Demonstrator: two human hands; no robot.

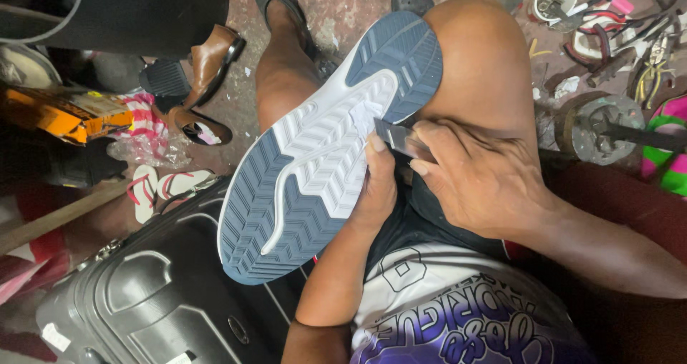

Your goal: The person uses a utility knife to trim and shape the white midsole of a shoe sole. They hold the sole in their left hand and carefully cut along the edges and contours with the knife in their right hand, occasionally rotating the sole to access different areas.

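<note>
Resting sole-up across the person's lap, the shoe lay with its long axis running diagonally, one blue end up by the knee at upper right and the other down toward the dark suitcase at lower left. The left hand was clenched on the shoe's right edge near mid-length, thumb lying on the white tread. The right hand was closed around a small flat blade, which pointed left toward the shoe. The blade tip met the sole's edge just above the left thumb, at the seam between the white and blue tread. Both hands sat on the same side of the shoe, almost touching each other. The right hand was the nearer to the contact point. Brown shoes and sandals lay on the floor well apart to the left; tools lay to the upper right.
</note>
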